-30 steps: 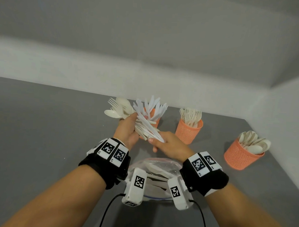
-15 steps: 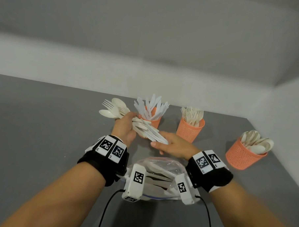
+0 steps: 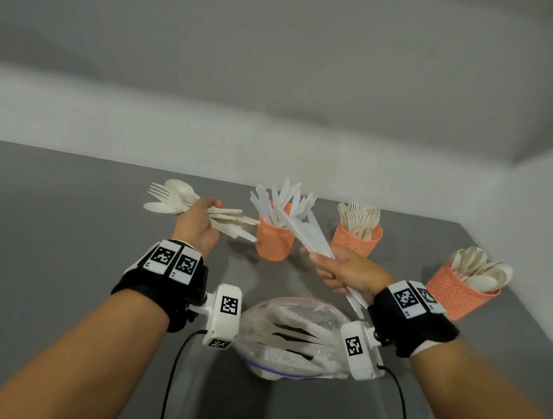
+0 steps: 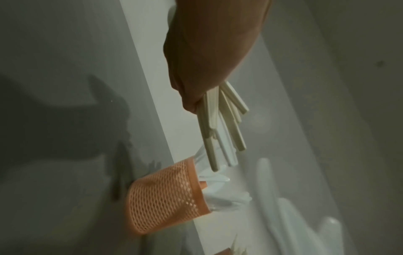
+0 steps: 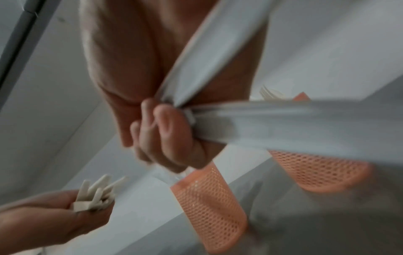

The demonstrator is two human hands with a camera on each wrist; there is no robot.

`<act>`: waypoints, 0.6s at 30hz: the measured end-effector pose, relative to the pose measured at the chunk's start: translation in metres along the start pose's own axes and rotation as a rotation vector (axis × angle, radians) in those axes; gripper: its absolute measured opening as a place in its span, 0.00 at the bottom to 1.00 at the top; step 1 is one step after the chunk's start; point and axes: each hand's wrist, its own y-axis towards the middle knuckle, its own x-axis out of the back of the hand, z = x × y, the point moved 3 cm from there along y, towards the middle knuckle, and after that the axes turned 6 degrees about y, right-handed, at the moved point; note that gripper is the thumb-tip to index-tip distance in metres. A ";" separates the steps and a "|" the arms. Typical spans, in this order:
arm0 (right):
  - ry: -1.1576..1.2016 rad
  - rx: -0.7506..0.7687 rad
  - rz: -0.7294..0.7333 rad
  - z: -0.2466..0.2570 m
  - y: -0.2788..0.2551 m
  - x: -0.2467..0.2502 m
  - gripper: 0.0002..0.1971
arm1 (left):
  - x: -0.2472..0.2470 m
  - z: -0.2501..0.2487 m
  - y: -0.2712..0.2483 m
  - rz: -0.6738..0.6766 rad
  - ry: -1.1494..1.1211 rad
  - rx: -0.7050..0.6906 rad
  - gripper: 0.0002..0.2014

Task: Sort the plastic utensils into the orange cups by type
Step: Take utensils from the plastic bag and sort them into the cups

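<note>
My left hand (image 3: 198,225) grips a bundle of cream forks and spoons (image 3: 171,198), heads pointing left, handles (image 4: 224,124) fanning out toward the knife cup. My right hand (image 3: 345,269) grips several white knives (image 3: 309,233), blades slanting up-left over the orange mesh knife cup (image 3: 272,240). In the right wrist view the fingers (image 5: 172,131) curl round the knife handles (image 5: 250,124). To its right stand the fork cup (image 3: 354,238) and the spoon cup (image 3: 455,290), both holding several utensils.
A clear plastic bag (image 3: 295,333) with more white utensils lies on the grey table (image 3: 61,247) between my forearms. White walls close the table at the back and right. Camera cables hang from both wrists.
My hands have drawn apart: the right hand pulled the white knives out of the mixed bundle toward the right, while the left hand moved left with the forks and spoons.
</note>
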 end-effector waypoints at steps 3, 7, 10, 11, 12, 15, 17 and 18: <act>0.075 0.149 -0.166 0.021 0.017 0.008 0.10 | 0.003 0.003 -0.001 0.015 0.012 -0.023 0.04; 0.186 0.417 -0.391 0.057 0.044 0.011 0.07 | 0.000 0.010 -0.011 0.130 0.116 -0.065 0.04; 0.252 0.618 -0.538 0.079 0.063 0.005 0.09 | 0.001 0.012 -0.013 0.197 0.200 -0.100 0.08; 0.257 0.662 -0.592 0.083 0.071 0.002 0.09 | 0.001 0.011 -0.014 0.211 0.229 -0.113 0.09; 0.254 0.695 -0.640 0.086 0.076 0.000 0.09 | 0.002 0.012 -0.014 0.222 0.252 -0.124 0.09; 0.212 0.699 -0.678 0.088 0.097 -0.012 0.05 | 0.005 0.010 -0.016 0.244 0.302 -0.137 0.09; 0.198 0.614 -0.665 0.079 0.111 -0.019 0.06 | 0.006 0.010 -0.015 0.258 0.328 -0.136 0.09; 0.191 0.569 -0.672 0.074 0.117 -0.020 0.09 | 0.007 0.009 -0.015 0.265 0.337 -0.136 0.09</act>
